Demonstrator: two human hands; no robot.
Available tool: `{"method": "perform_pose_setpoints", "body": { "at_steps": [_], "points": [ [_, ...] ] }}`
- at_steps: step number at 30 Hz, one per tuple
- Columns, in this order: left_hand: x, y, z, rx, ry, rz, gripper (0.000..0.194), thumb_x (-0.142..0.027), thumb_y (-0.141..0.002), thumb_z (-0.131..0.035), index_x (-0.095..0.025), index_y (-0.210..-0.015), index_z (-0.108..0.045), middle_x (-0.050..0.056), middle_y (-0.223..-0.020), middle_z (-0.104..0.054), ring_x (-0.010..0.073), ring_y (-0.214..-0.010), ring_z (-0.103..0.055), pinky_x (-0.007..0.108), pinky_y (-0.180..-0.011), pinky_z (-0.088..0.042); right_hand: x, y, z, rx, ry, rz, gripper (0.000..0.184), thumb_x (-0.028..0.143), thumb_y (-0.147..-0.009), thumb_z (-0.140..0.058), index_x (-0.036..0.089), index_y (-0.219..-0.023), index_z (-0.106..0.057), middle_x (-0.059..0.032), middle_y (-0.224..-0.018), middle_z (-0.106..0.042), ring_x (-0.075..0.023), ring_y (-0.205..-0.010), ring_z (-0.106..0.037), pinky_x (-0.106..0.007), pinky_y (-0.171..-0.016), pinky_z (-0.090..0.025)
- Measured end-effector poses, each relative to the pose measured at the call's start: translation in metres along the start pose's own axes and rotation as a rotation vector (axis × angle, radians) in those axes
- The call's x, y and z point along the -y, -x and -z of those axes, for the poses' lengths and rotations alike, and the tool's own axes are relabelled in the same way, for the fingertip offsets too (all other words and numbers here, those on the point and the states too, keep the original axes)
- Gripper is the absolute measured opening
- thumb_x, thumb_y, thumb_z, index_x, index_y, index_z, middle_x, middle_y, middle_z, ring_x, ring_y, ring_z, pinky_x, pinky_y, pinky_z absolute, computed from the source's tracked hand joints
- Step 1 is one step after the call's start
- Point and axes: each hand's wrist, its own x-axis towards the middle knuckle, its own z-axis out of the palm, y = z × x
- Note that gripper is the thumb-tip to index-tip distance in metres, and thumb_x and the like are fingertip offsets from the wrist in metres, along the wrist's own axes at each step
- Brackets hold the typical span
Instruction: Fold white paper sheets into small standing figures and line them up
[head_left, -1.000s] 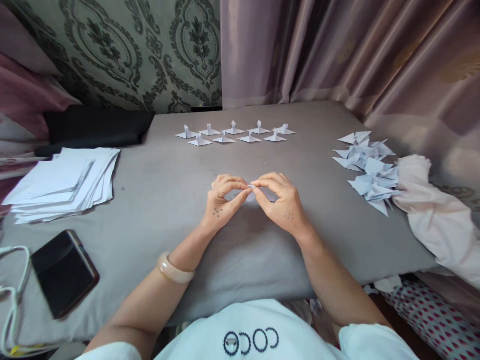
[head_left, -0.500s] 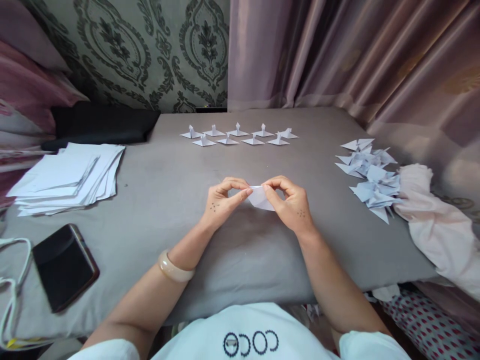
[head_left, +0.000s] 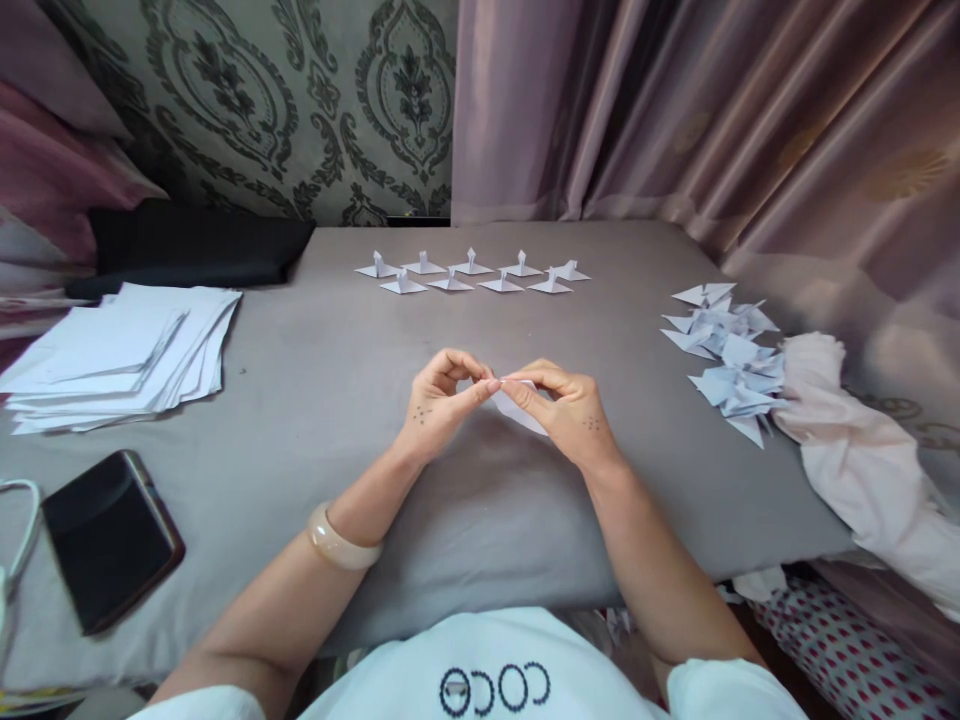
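A small folded white paper [head_left: 523, 407] is pinched between my two hands above the middle of the grey table. Thumb and fingers of my left hand [head_left: 448, 400] close on its left end. My right hand [head_left: 562, 405] grips its top edge close beside, so the fingertips of both hands nearly meet. Part of the sheet hangs below the right fingers, and its upper part is hidden by them. Farther back, several folded paper birds [head_left: 471, 264] stand in two rows.
A stack of white paper [head_left: 112, 350] lies at the left, with a black phone [head_left: 112, 540] and a white cable [head_left: 22, 540] nearer me. Several folded paper pieces [head_left: 739, 375] are heaped at the right beside a pale cloth [head_left: 847, 440]. Black fabric [head_left: 195, 245] sits at the back left.
My right hand has slid left along the paper toward my left fingertips. The paper now tilts down to the right. The whole view has shifted slightly.
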Motion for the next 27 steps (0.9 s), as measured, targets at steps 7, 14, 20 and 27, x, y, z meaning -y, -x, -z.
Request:
{"method": "perform_pose_setpoints", "body": {
  "at_steps": [7, 14, 20, 27],
  "points": [
    [-0.004, 0.002, 0.002, 0.014, -0.319, 0.036, 0.014, -0.033, -0.079, -0.074, -0.019, -0.076, -0.07, 0.001, -0.077, -0.066, 0.0135, -0.077, -0.056, 0.028, -0.077, -0.043, 0.0, 0.0, 0.004, -0.011, -0.032, -0.068, 0.01, 0.031, -0.077, -0.072, 0.025, -0.071, -0.075, 0.0003, -0.073, -0.063, -0.0133, -0.072, -0.055, -0.029, -0.068, -0.043],
    [0.0, 0.0, 0.004, 0.066, -0.076, 0.267, 0.018, -0.036, -0.078, -0.075, -0.018, -0.077, -0.072, 0.001, -0.075, -0.067, 0.0118, -0.07, -0.058, 0.026, -0.07, -0.045, -0.005, -0.005, 0.016, 0.176, -0.209, -0.301, 0.025, 0.043, -0.081, -0.066, 0.022, -0.072, -0.075, 0.0012, -0.073, -0.058, -0.011, -0.066, -0.051, -0.027, -0.058, -0.037],
    [0.001, -0.005, 0.006, -0.009, -0.028, 0.326, 0.021, -0.034, -0.069, -0.082, -0.017, -0.066, -0.07, 0.001, -0.067, -0.067, 0.0118, -0.063, -0.058, 0.026, -0.065, -0.047, -0.007, -0.007, 0.016, 0.049, -0.207, -0.309, 0.02, 0.042, -0.07, -0.077, 0.023, -0.074, -0.077, 0.0002, -0.074, -0.063, -0.0131, -0.071, -0.056, -0.028, -0.063, -0.043],
    [0.002, -0.006, 0.004, -0.054, -0.046, 0.298, 0.021, -0.034, -0.07, -0.081, -0.017, -0.068, -0.069, 0.0, -0.068, -0.065, 0.0106, -0.064, -0.056, 0.025, -0.064, -0.044, -0.011, -0.011, 0.014, -0.029, -0.348, -0.481, 0.022, 0.04, -0.06, -0.083, 0.021, -0.067, -0.074, -0.001, -0.068, -0.069, -0.0136, -0.065, -0.058, -0.03, -0.064, -0.045]
  ]
}}
